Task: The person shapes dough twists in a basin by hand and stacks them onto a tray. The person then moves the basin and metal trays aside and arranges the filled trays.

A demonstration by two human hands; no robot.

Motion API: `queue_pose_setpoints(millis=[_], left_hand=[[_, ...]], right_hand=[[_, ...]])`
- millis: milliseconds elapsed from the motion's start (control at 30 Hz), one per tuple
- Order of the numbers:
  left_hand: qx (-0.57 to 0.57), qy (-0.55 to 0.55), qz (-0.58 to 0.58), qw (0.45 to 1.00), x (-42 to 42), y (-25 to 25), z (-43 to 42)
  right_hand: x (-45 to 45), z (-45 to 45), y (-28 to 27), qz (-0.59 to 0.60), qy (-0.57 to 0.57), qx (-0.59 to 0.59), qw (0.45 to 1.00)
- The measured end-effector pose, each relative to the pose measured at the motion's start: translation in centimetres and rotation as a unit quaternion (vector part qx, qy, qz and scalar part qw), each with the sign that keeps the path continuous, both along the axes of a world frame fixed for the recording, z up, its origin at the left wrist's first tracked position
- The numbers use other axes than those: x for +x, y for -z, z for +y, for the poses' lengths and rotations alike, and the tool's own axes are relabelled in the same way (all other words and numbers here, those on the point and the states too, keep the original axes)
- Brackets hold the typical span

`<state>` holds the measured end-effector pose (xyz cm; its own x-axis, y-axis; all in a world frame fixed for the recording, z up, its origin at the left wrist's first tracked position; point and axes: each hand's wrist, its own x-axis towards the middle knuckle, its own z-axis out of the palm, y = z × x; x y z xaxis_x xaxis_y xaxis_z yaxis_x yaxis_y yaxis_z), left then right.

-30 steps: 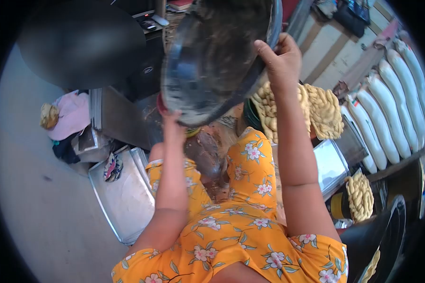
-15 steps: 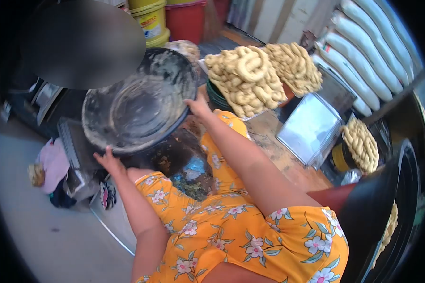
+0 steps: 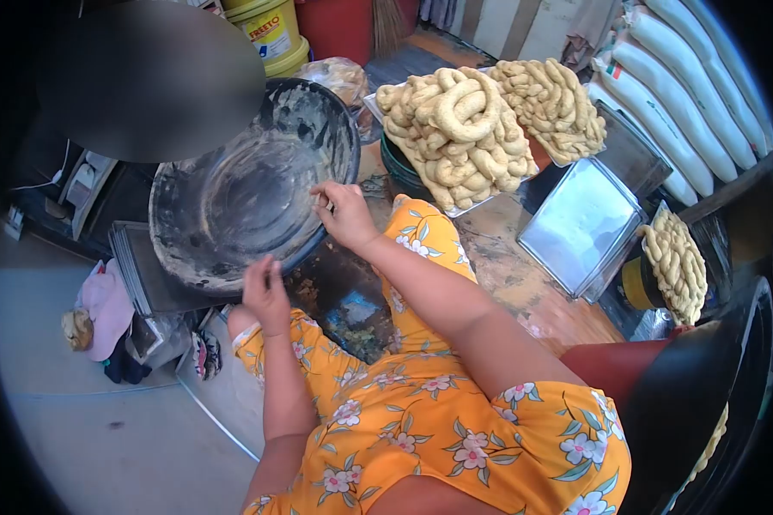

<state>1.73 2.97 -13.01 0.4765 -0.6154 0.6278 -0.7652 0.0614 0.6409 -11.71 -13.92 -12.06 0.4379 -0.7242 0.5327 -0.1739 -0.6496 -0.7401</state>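
In front of me a large, round black basin (image 3: 249,193) rests tilted, its inside smeared with pale floury residue. My left hand (image 3: 268,296) is over the near rim, off the basin, with fingers apart and slightly blurred. Over the right side of the basin is my right hand (image 3: 348,219), fingers loosely curled and apart, nothing visible in them. A tray heaped with twisted, ring-shaped dough pieces (image 3: 455,129) stands right of the basin, on a green tub (image 3: 404,167). Whether the right fingertips brush the basin's side cannot be made out.
Behind that heap sits a second load of dough twists (image 3: 554,112). Metal trays (image 3: 580,227) lean at the right, near another dough pile (image 3: 677,264). White sacks (image 3: 678,86) are stacked beyond. Yellow buckets (image 3: 270,34) stand at the back; a pink cap (image 3: 107,309) lies left.
Both hands have let go of the basin's rim and moved inward, closer together. The basin stays in about the same place. The view has shifted slightly.
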Motion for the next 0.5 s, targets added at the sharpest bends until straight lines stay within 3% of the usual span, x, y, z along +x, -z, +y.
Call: queue_pose_setpoints(millis=[100, 267, 500], left_hand=[[-0.006, 0.068, 0.018, 0.997, -1.8, 0.0, -0.4], [0.036, 0.052, -0.146, 0.987, -3.2, -1.6, -0.4], [0.081, 0.092, -0.183, 0.975, -5.3, 1.2, 0.7]], right_hand=[[0.0, 0.3, 0.0, 0.000, 0.022, -0.026, 0.999], [-0.3, 0.2, -0.1, 0.044, 0.047, -0.020, 0.998], [-1.9, -1.6, -0.6, 0.047, 0.066, 0.130, 0.988]])
